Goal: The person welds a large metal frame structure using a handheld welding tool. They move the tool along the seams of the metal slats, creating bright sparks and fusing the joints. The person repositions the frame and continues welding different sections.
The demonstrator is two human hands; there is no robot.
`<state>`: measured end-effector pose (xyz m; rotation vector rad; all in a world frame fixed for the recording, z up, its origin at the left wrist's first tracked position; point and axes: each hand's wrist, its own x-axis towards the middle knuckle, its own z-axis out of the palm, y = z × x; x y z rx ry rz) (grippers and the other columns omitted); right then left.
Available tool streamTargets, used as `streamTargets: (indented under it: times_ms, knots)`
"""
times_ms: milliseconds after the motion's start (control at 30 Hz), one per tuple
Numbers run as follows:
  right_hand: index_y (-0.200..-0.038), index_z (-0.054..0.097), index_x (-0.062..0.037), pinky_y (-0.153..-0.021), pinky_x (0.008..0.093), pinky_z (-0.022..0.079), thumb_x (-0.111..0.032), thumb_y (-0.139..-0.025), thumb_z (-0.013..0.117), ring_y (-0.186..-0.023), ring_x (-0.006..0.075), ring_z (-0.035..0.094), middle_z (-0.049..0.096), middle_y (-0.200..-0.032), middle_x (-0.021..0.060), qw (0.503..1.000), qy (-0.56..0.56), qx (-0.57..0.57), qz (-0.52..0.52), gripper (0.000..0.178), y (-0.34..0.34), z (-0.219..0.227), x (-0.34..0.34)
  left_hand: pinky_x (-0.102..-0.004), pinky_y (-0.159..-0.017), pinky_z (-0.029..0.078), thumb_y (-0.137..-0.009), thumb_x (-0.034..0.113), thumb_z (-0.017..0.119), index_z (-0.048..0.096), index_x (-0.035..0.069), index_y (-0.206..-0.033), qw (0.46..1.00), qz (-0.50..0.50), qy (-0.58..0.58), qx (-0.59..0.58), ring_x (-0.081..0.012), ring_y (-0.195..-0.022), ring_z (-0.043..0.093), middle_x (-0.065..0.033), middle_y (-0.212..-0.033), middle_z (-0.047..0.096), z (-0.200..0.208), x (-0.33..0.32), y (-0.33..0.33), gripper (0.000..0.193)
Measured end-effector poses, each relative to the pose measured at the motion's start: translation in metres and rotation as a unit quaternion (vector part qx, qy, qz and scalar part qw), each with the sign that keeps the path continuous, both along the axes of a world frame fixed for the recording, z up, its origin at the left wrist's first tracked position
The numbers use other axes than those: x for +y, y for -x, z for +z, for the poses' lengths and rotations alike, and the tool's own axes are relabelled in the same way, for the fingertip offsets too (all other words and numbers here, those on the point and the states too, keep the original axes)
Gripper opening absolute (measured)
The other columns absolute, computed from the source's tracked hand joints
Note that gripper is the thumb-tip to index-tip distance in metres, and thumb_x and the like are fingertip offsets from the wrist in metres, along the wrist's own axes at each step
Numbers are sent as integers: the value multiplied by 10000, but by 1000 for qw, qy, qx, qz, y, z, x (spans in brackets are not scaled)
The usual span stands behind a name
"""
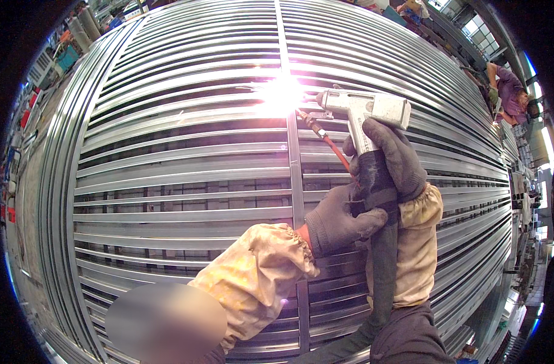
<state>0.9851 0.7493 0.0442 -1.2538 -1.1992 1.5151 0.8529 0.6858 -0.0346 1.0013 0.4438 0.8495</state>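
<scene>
A pale metal welding gun (374, 108) points left, and a glaring white-violet arc (281, 97) burns just ahead of its nozzle. My right hand (399, 156), in a dark grey glove, is closed round the gun's handle. Below it, my gloved left hand (345, 219) wraps round the black-sleeved cable (383, 258) at the handle's foot. A thin red hose (339, 153) with a metal fitting runs from the nozzle area down to the hands. Under the arc is a long upright strip (295, 159) crossing the rows of metal bars (186, 215). The glare hides the weld spot.
The barred metal panel fills most of the view, with several long rails (61, 164) along its left side. Another person (511, 91) bends over the panel's far right edge. Grey cylinders (81, 30) stand at the far left. The cable trails down past my right sleeve.
</scene>
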Motion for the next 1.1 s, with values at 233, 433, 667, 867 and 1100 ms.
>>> streamTargets:
  times_ms: [233, 433, 667, 867, 1100]
  knots:
    - [-1165, 573, 2, -546, 293, 533, -301, -942, 623, -635, 184, 653, 653, -840, 121, 1000, 3, 8, -5, 379, -3, -3, 0, -275, -777, 502, -888, 247, 679, 598, -12, -1210, 1000, -5, 8, -13, -97, -885, 606, -57, -1017, 669, -2, 0, -1, 422]
    - [-1138, 584, 2, -550, 288, 528, -293, -948, 614, -636, 183, 652, 653, -834, 118, 1000, -5, 9, 12, 352, -3, -1, -2, -280, -789, 503, -886, 268, 667, 599, -16, -1202, 1000, 2, -17, -19, -98, -893, 602, -52, -1014, 667, -3, 0, -2, 430]
    - [-1138, 585, 0, -534, 288, 523, -282, -954, 607, -616, 183, 647, 654, -823, 114, 996, -74, -39, 10, 337, 3, 1, -8, -288, -813, 504, -885, 251, 661, 595, -22, -1199, 1000, -14, -13, 0, -103, -913, 605, -55, -1022, 667, -6, 0, -2, 421]
    - [-1243, 527, -11, -565, 276, 549, -174, -979, 547, -678, 176, 664, 628, -939, 164, 994, -97, -11, 58, 310, -7, -7, -6, -286, -807, 505, -880, 222, 659, 594, -22, -1204, 1000, -14, -22, 11, -101, -903, 603, -52, -1021, 666, -1, 1, 0, 411]
    - [-1164, 572, -1, -526, 291, 526, -282, -946, 623, -610, 191, 653, 654, -829, 122, 1000, 23, 21, -2, 359, 0, 1, -3, -290, -810, 507, -878, 210, 664, 597, -24, -1201, 1000, 6, -29, -10, -104, -899, 604, -50, -1016, 666, -2, -1, -2, 404]
